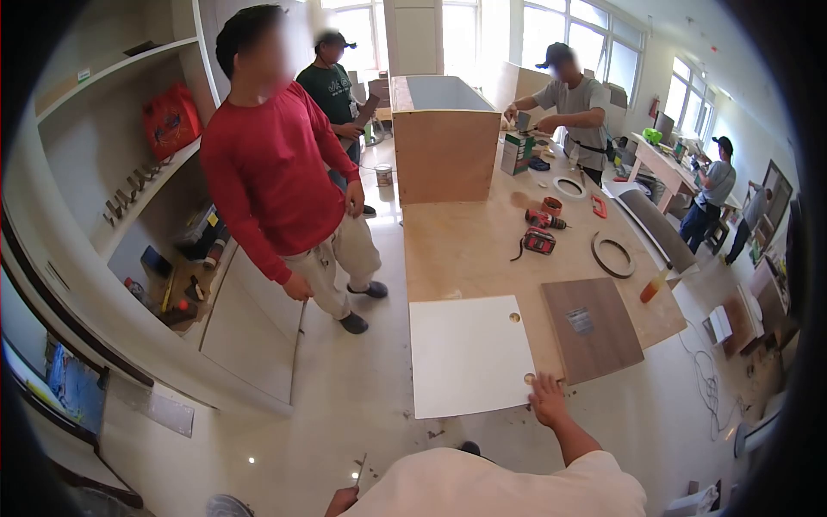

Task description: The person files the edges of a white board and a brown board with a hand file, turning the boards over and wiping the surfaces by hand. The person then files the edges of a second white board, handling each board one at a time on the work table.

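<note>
The right hand [547, 399] lies with its fingers spread and grips nothing; the fingertips meet the right edge of a white panel [465, 362] close to its near corner. The left hand [343, 500], low in the view and partly cut off, is closed around a thin tool [361, 468] that points upward, held well apart from the panel; its exact kind is too small to tell. The white panel lies flat at the near end of the bench [465, 246], with two round recesses along its right side, the nearer one just beside the right hand's fingertips. To the right of it, across a narrow strip of bare wood, lies a brown panel [603, 345] with a grey patch on its face. A bottle [652, 288] of orange liquid stands to the right of that. Beyond the panels come a dark ring-shaped coil [613, 256], a red and black drill [541, 221] on its side, an orange roll [551, 206] and a white coil [569, 187]. Farther off stands a large wooden box [444, 159]. A person in a red top [276, 164] stands left of the bench, and a person in a grey shirt [586, 112] works at its far end
</note>
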`<state>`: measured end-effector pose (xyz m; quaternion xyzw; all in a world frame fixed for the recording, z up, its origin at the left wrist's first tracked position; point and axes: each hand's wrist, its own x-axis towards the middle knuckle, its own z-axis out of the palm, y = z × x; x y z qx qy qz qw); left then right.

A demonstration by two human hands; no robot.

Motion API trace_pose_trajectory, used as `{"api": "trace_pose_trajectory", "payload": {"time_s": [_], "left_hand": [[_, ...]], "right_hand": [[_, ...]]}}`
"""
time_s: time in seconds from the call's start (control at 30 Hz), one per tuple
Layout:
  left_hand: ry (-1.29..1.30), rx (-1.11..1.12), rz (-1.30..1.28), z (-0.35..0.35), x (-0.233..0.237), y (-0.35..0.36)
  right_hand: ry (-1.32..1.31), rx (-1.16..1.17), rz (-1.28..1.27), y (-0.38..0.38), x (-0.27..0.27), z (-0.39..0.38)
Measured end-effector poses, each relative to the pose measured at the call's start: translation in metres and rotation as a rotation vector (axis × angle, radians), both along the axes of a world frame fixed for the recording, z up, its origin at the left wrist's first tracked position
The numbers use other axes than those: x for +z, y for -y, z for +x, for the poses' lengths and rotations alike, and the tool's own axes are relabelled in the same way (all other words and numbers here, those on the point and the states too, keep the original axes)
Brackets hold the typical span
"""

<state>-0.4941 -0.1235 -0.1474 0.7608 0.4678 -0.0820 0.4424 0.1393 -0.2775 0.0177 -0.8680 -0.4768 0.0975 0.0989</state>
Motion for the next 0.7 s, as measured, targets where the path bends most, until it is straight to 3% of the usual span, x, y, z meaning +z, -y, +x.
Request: {"api": "trace_pose_trajectory", "payload": {"time_s": [0.03, 0.07, 0.17, 0.27, 0.33, 0.37, 0.43, 0.5, 0.53, 0.57, 0.63, 0.7], "left_hand": [[-0.040, 0.042, -0.028, 0.003, 0.002, 0.003], [-0.070, 0.073, -0.045, 0.006, 0.004, 0.008], [-0.145, 0.127, -0.042, 0.017, 0.012, 0.019], [-0.222, 0.127, 0.022, 0.032, 0.020, 0.025], [-0.323, 0.088, 0.143, 0.044, 0.018, 0.025], [-0.335, 0.118, 0.227, 0.056, 0.019, 0.023], [0.111, 0.478, 0.360, 0.127, 0.130, 0.028], [0.233, 0.488, 0.311, 0.182, 0.180, 0.013], [0.268, 0.460, 0.303, 0.210, 0.201, 0.006], [0.302, 0.433, 0.294, 0.236, 0.217, 0.002], [0.428, 0.362, 0.316, 0.285, 0.229, -0.007], [0.488, 0.306, 0.226, 0.337, 0.297, -0.008]], "right_hand": [[-0.020, -0.073, 0.034, 0.002, -0.001, 0.003], [0.203, -0.091, 0.208, 0.004, -0.001, 0.005], [-0.015, -0.085, -0.053, -0.018, 0.074, 0.005], [0.012, -0.020, 0.492, -0.044, -0.003, 0.018], [-0.402, -0.153, 0.486, -0.076, 0.032, -0.007], [-0.574, -0.125, 0.506, -0.088, 0.024, -0.014], [-0.673, 0.042, 0.384, -0.107, 0.042, -0.036], [-1.105, 0.147, 0.179, -0.126, 0.037, -0.049], [-1.217, 0.181, 0.066, -0.130, 0.070, -0.063], [-1.377, 0.248, 0.041, -0.135, 0.066, -0.074], [-1.667, 0.141, 0.017, -0.146, 0.066, -0.104], [-2.027, -0.054, 0.013, -0.157, 0.083, -0.121]]}}
